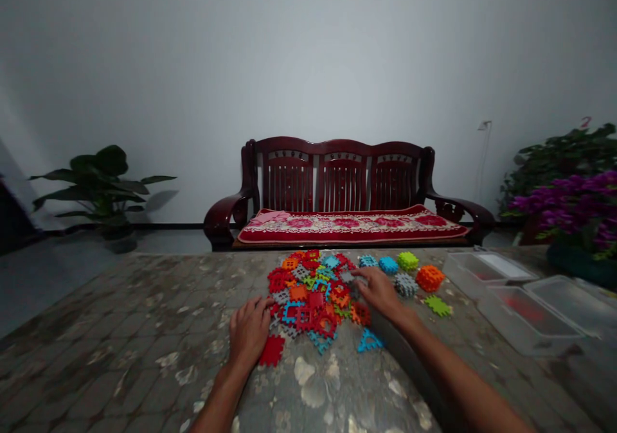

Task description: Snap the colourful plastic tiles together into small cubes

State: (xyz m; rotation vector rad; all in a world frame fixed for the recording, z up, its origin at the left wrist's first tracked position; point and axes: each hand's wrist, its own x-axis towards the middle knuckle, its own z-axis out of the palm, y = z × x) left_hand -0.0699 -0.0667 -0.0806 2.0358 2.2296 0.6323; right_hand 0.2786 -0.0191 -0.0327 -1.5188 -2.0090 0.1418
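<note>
While it cannot be told whether either hand is clamped on a tile, the left hand point(249, 331) is laid against the near edge of a heap of interlocking plastic tiles point(308, 298), and the right hand point(378, 293) is placed over the heap's right side, its fingers curled down and slightly apart. The heap is set on a mottled grey table top point(120, 330). A red tile point(272, 351) is lying just beside the left hand; a blue triangular tile point(369, 341) is lying near the right wrist. Small multicoloured tile blocks point(430, 278) are ranged beyond the right hand, and clear plastic boxes point(527, 320) are placed at right. Farther off, a dark red wooden bench point(342, 176) with a red floral cushion point(351, 226) is stood against the wall, between a potted plant point(99, 192) and purple flowers point(573, 202).
</note>
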